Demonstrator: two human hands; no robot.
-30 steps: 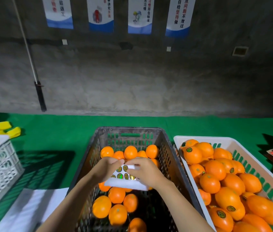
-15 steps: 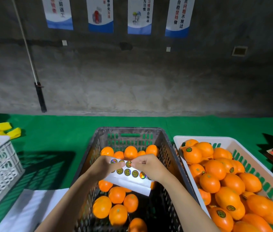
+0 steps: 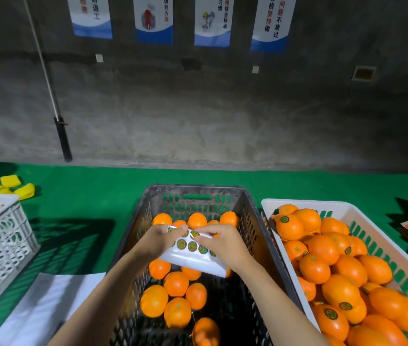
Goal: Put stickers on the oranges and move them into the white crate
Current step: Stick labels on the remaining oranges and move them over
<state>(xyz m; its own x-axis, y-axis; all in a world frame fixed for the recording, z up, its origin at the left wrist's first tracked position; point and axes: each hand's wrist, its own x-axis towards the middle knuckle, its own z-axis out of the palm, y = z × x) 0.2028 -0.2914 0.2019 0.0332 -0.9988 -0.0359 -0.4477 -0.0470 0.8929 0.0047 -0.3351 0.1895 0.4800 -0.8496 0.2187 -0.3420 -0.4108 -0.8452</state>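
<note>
Sticker sheet point(image 3: 193, 255) sits in both grips above the dark crate point(image 3: 260, 236). Left hand point(image 3: 159, 242) pinches its upper left corner, thumb on top. Right hand point(image 3: 222, 242) has fingertips curled down onto the top row, apparently working at a sticker edge; whether one has lifted, I cannot tell.

Handling, my judgement: the sheet is thin, light and floppy, so I hold it by an edge and keep it taut. A sticker is flimsy and tacky, best peeled by its rim. The oranges point(image 3: 176, 283) look firm, smooth and palm-sized, suiting a whole-hand grasp.

Counts: roughly seven stickers visible on the sheet, others hidden under fingers. About fourteen unlabelled oranges in the dark crate. The white crate point(image 3: 305, 204), touching its right side on the green counter point(image 3: 93, 196), holds well over twenty, several showing labels; exact number not countable. A second white crate point(image 3: 0, 236) stands far left.
</note>
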